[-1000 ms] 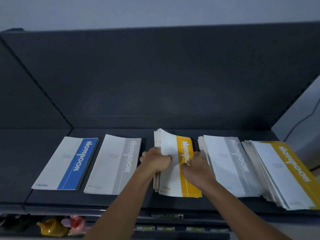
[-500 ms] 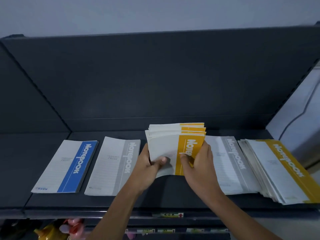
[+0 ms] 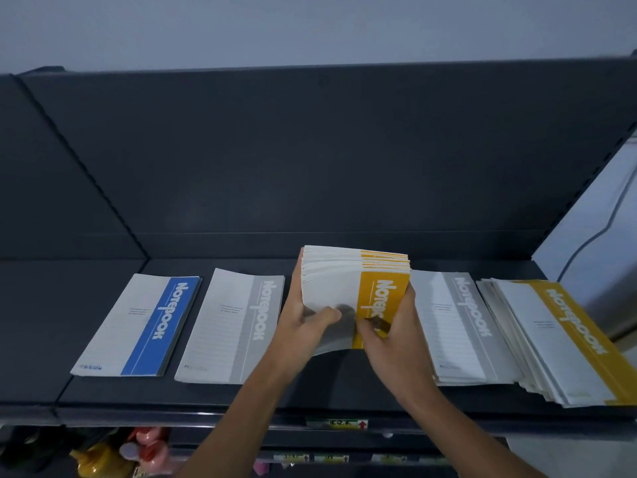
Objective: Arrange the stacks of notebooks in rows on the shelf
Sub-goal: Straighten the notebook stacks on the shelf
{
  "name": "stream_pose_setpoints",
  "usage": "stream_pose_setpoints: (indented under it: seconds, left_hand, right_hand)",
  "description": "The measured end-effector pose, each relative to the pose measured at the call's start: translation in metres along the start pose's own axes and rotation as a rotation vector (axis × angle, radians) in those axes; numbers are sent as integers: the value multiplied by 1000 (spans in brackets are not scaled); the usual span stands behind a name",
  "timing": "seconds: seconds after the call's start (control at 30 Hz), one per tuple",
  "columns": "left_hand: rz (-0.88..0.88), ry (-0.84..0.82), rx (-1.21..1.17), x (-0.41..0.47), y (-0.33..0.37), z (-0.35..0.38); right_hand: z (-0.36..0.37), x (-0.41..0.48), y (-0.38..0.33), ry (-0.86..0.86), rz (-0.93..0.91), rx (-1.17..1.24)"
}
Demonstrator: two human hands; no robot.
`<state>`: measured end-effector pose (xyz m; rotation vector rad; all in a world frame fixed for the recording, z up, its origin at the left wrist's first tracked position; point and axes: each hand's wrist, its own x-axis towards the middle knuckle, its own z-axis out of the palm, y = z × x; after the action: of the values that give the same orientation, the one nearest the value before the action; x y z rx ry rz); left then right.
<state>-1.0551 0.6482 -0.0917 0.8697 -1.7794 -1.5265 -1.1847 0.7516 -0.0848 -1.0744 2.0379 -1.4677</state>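
While near-upright, yellow stack (image 3: 344,288) between hands (image 3: 306,322) (image 3: 393,336)

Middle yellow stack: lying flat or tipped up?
Tipped up: left hand and right hand grip the yellow stack, its cover facing the camera, top edges visible.

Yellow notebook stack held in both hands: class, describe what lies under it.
Under the near edge of the yellow notebook stack, bare shelf shows. The stack, left hand and right hand cover the shelf farther back; whether its far edge rests there cannot be told.

1 head-worn view, facing forward and down — close over the shelf (image 3: 337,384)
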Motion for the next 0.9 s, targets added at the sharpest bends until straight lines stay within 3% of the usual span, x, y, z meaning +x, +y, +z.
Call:
stream_pose_setpoints:
  seconds: [0.2,0.33,0.47,0.53,0.67,0.9]
  left_hand:
    - [-6,-26,24,2,-2,-4]
    - [-14,-10,208,0,-12,0]
    - [47,231,481,12,-12,1]
    - [-35,300,563,21,-9,4]
    - [-266,234,730,30,-14,7]
    - [-348,150,918,27,-30,7]
  right_hand:
    - [-3,3,6,-24,5,53]
    - [2,3,13,-22,40,-41]
    - [-4,11,13,-24,73,-171]
    - [-6,20,11,-48,126,-221]
    - [-5,36,16,-137,277,-321]
    - [6,50,23,-267,381,-434]
